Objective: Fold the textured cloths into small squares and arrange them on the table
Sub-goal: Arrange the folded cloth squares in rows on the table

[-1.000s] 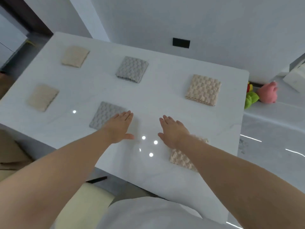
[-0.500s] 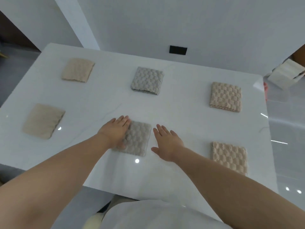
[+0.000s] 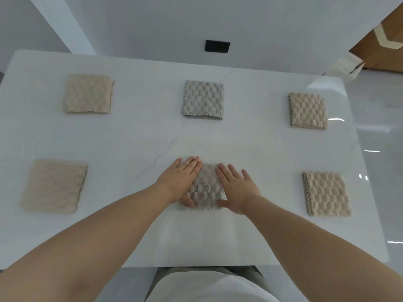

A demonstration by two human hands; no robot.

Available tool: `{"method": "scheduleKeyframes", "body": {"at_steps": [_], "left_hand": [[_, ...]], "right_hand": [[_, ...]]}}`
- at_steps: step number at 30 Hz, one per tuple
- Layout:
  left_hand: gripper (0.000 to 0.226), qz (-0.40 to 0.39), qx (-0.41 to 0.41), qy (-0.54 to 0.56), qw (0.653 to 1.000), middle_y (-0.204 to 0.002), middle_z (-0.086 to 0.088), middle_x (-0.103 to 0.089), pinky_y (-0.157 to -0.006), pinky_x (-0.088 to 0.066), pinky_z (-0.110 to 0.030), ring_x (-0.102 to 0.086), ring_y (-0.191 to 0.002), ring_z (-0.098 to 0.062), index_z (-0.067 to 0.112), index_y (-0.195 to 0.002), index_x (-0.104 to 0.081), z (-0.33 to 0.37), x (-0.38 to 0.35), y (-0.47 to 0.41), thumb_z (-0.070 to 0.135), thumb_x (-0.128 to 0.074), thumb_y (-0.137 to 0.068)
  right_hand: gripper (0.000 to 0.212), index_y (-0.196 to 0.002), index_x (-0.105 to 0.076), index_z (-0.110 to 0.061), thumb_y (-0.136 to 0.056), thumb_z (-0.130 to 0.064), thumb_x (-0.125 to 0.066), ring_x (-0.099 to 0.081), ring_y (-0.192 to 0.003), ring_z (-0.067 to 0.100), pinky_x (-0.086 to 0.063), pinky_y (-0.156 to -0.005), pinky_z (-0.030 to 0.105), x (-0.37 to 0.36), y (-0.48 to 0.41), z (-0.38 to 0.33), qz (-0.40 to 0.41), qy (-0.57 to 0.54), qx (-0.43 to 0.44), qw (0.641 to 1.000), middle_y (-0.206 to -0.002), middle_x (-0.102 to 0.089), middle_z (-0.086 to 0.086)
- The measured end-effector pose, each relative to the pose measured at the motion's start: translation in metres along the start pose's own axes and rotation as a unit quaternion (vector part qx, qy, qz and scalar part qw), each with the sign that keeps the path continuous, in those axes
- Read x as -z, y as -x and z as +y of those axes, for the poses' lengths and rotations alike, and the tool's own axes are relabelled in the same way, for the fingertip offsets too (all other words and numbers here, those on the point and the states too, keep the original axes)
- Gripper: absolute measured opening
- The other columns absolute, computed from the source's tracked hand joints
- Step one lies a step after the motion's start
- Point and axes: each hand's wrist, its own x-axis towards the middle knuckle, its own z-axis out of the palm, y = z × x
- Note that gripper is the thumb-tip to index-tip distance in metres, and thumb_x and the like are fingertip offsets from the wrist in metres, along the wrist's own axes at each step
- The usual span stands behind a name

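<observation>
- There, a glossy white table was set against a pale wall on which a black plate was mounted.
- At its near middle, a folded grey cloth was pressed at either side by the left hand and the right hand, fingers straight and close together, thumbs laid on its near edge.
- Around it, well apart, a far grey square and four beige squares were laid out.

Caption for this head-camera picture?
Left hand and right hand press a folded grey cloth; five folded squares lie apart on the table.
</observation>
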Motion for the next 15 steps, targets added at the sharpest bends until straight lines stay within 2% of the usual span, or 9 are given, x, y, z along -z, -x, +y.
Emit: {"method": "scheduleKeyframes", "body": {"at_steps": [4,10,13,15], "left_hand": [[0.137,-0.012,0.034,0.002,0.999,-0.167,-0.007,0.025,-0.127,0.001,-0.046,0.020,-0.155,-0.023,0.008,-0.156,0.024,-0.003,-0.001,0.012,0.078,-0.062,-0.075],[0.130,-0.014,0.060,-0.001,0.998,-0.167,-0.010,0.022,-0.127,0.001,-0.045,0.015,-0.156,-0.026,0.005,-0.155,0.023,-0.004,-0.006,0.040,0.076,-0.057,-0.082],[0.127,-0.021,0.075,0.012,0.997,-0.167,-0.012,0.021,-0.127,0.001,-0.042,0.013,-0.156,-0.027,0.003,-0.156,0.022,-0.009,-0.009,0.054,0.076,-0.053,-0.083],[0.124,-0.030,0.094,0.024,0.995,-0.167,-0.013,0.021,-0.127,0.001,-0.041,0.013,-0.156,-0.027,0.004,-0.156,0.022,-0.014,-0.015,0.064,0.076,-0.050,-0.085]], "right_hand": [[0.106,-0.160,0.018,-0.018,-0.096,-0.058,-0.056,0.013,-0.156,0.022,-0.001,-0.127,0.050,0.007,0.001,-0.008,-0.007,0.003,-0.012,1.000,-0.168,0.022,-0.003],[0.107,-0.160,0.018,-0.015,-0.096,-0.051,-0.060,0.011,-0.157,0.024,-0.001,-0.126,0.052,0.006,0.007,-0.011,-0.012,-0.006,-0.035,0.999,-0.169,0.020,-0.001],[0.102,-0.159,0.017,-0.011,-0.096,-0.030,-0.061,0.012,-0.157,0.025,0.000,-0.126,0.052,0.014,0.005,-0.020,-0.005,-0.019,-0.032,0.999,-0.169,0.021,0.005],[0.094,-0.159,0.017,-0.006,-0.097,-0.015,-0.053,0.013,-0.156,0.028,0.000,-0.126,0.053,0.023,0.002,-0.034,0.009,-0.009,-0.016,1.000,-0.168,0.021,0.009]]}}
